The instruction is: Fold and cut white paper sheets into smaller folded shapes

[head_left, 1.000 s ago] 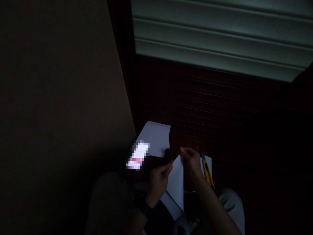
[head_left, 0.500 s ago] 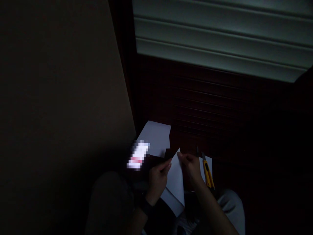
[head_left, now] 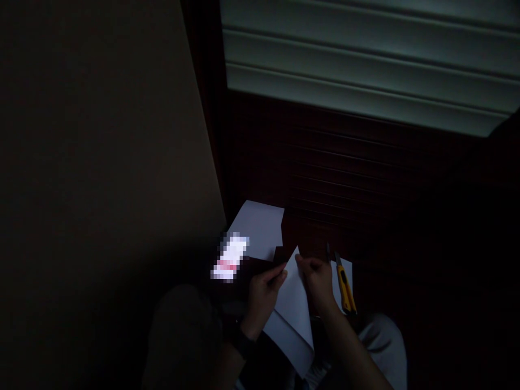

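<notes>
A white sheet of paper (head_left: 293, 306) hangs between my hands, folded over with its pointed tip upward and a layered lower edge over my lap. My left hand (head_left: 265, 295) pinches its left edge between thumb and fingers. On the other edge, close to the tip, my right hand (head_left: 319, 279) is closed on the paper. Just right of that hand lies a yellow utility knife (head_left: 345, 287) with its blade showing, on top of a smaller white paper piece (head_left: 336, 290).
Beyond my left hand, a cut white sheet (head_left: 260, 227) lies flat. A lit phone (head_left: 230, 259), its screen blurred out, overlaps its near corner. A thin dark pen-like object (head_left: 327, 251) lies by the knife. A wall (head_left: 122, 135) rises at left; slatted panels (head_left: 357, 59) stand ahead.
The lower part of the folded paper has swung slightly right and down. Both hands keep their pinch in nearly the same spots.
</notes>
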A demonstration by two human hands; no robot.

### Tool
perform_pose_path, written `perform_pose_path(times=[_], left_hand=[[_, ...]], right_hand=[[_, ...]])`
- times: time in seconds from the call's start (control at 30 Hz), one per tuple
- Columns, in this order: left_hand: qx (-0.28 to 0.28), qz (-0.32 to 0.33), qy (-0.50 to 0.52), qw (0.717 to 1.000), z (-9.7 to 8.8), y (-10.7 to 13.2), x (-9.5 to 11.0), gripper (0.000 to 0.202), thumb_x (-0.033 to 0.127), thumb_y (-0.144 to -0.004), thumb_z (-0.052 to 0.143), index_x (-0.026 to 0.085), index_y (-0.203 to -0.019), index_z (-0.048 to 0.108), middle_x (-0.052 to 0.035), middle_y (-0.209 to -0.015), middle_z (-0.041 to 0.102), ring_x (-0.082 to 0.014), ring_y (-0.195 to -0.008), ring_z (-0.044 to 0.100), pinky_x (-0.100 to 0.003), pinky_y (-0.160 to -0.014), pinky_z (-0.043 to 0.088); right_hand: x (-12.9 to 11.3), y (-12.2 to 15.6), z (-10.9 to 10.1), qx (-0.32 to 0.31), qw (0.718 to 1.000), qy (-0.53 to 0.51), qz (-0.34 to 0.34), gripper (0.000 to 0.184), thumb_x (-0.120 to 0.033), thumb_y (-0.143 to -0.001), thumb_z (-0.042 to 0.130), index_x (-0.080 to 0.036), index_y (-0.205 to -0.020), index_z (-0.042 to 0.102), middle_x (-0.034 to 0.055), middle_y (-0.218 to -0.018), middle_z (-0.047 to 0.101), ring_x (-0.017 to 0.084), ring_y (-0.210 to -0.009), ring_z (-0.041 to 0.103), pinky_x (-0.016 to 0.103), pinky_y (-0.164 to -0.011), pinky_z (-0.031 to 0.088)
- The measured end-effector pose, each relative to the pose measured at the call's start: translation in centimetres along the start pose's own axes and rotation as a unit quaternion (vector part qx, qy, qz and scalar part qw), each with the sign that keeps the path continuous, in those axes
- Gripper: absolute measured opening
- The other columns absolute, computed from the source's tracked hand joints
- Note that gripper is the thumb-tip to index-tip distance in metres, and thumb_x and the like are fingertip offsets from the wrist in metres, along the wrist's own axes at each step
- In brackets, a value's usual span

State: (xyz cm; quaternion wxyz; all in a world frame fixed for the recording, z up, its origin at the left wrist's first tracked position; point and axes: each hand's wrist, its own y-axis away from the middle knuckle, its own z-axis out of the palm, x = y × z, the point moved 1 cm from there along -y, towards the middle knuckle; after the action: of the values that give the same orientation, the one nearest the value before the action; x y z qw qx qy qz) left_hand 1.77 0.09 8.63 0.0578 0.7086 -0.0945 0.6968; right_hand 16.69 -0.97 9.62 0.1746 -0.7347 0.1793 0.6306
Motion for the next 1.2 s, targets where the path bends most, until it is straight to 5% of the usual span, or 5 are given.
perform_pose_path(times=[0.27,0.57,0.77,0.97,1.2], left_hand=[[0.030,0.002,-0.019,0.999,-0.2,0.0,-0.2,0.031,0.035,-0.079,0.058,0.020,-0.105,0.066,-0.0045,-0.101,0.069,-0.0225,-0.093,0.064,-0.032,-0.083,0.051],[0.000,0.000,0.022,1.000,-0.5,-0.5,0.3,0.037,0.033,-0.077,0.061,0.020,-0.111,0.063,-0.0055,-0.106,0.067,-0.0213,-0.095,0.063,-0.030,-0.083,0.050],[0.012,-0.047,0.043,0.998,-0.3,-1.0,0.1,0.030,0.037,-0.069,0.067,0.015,-0.089,0.072,-0.0087,-0.089,0.072,-0.0230,-0.084,0.067,-0.029,-0.074,0.053],[0.037,-0.070,0.074,0.994,-0.4,-0.9,0.3,0.031,0.038,-0.069,0.068,0.014,-0.087,0.071,-0.0086,-0.086,0.072,-0.0215,-0.081,0.065,-0.028,-0.070,0.051],[-0.041,-0.124,0.122,0.984,-1.2,-0.8,0.9,0.033,0.039,-0.068,0.069,0.011,-0.086,0.071,-0.0100,-0.083,0.071,-0.0191,-0.072,0.064,-0.026,-0.063,0.048]], right_hand=[[-0.9,1.1,-0.1,-0.029,1.000,0.011,-0.004,0.038,-0.047,-0.074,0.059,-0.013,-0.055,0.060,-0.0015,-0.050,0.049,0.010,-0.047,0.040,0.021,-0.044,0.030],[-0.8,0.9,0.0,-0.018,1.000,0.011,-0.013,0.039,-0.048,-0.073,0.060,-0.014,-0.054,0.059,-0.0020,-0.049,0.049,0.010,-0.046,0.039,0.021,-0.045,0.031],[-1.3,0.9,-0.2,-0.029,0.999,0.028,-0.012,0.039,-0.049,-0.072,0.060,-0.013,-0.057,0.063,-0.0004,-0.051,0.054,0.011,-0.048,0.043,0.022,-0.046,0.033],[-0.8,1.3,-0.3,-0.050,0.998,0.027,-0.014,0.037,-0.045,-0.073,0.061,-0.013,-0.055,0.062,-0.0013,-0.049,0.051,0.011,-0.049,0.042,0.022,-0.047,0.031],[-0.2,1.2,-0.5,-0.102,0.994,-0.016,0.036,0.035,-0.045,-0.072,0.062,-0.012,-0.060,0.064,0.0003,-0.052,0.054,0.010,-0.048,0.041,0.022,-0.045,0.030]])
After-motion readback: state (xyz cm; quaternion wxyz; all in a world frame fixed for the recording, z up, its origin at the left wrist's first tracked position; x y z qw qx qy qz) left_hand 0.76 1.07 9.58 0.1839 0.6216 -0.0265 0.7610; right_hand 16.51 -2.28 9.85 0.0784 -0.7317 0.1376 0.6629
